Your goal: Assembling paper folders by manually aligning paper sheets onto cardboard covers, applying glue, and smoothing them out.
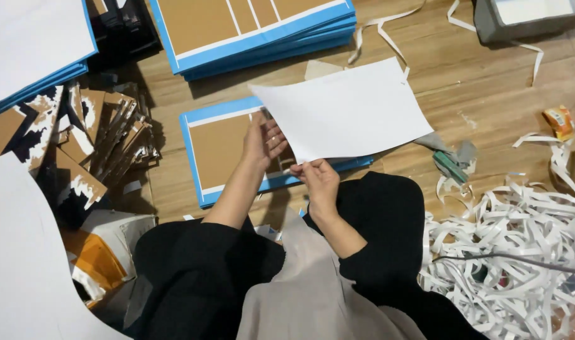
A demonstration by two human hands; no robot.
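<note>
The right hand (319,179) pinches the lower left corner of a white sheet (344,110), fingers clamped on its edge, and holds it lifted and tilted in the middle of the frame. The left hand (264,140) lies just behind that same edge with its fingers partly hidden, so I cannot tell whether it grips the sheet or only rests on the board (221,151) below. That board, brown with a blue border, lies flat on the wooden floor (489,94) at centre left, and the sheet hangs over its right part.

A stack of similar blue-edged boards (256,31) sits at the upper middle of the frame, folded cardboard pieces (99,138) lie at left, and a heap of white paper strips (520,252) fills the lower right.

To do this well, I judge the sheet should stay taut between both hands, its corner squared to the blue border before any of it touches down, then be smoothed from that corner outward so that no crease or skew sets in
</note>
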